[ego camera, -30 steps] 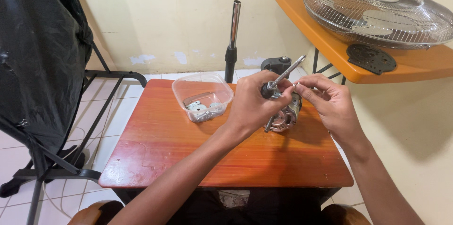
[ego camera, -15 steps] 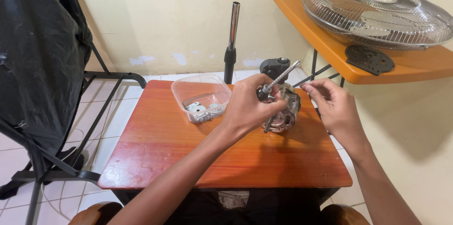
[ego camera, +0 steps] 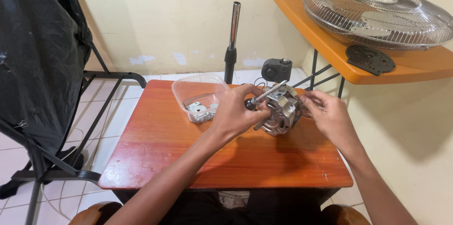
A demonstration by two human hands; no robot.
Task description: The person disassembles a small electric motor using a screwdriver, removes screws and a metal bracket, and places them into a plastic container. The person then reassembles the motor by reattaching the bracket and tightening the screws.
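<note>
Left hand: our left hand [ego camera: 238,112] is closed around a screwdriver [ego camera: 265,96]; we see a dark handle in the palm and one slim, bright metal shaft slanting up to the right
Right hand: our right hand [ego camera: 328,114] is curled narrow, its fingertips touching the right side of the fan motor; we cannot tell whether they pinch a small part
Fan motor: one fan motor [ego camera: 281,111], a grey cast-metal housing, rounded and ribbed, rests on the table between both hands, right of centre and towards the far edge
Table: one small table [ego camera: 188,159], a rectangular top of glossy reddish-brown wood with visible grain
Container: one clear plastic container [ego camera: 200,95], thin-walled with rounded corners, stands just left of the left hand; it holds several flat silvery metal pieces, too small for us to count
Pole: one chrome tube in a black collar [ego camera: 232,36], upright behind the table
Black housing: one rounded black plastic housing [ego camera: 276,69] on the floor beyond the table
Shelf: one orange shelf [ego camera: 325,41], matt and smooth, at upper right
Fan guard: one round wire fan guard [ego camera: 377,15], silvery, lies flat on the shelf
Black disc: one flat perforated black disc [ego camera: 370,59] lies beside the guard
Black cover: one black plastic sheet [ego camera: 37,55], creased, hangs over a black metal frame at left
</note>
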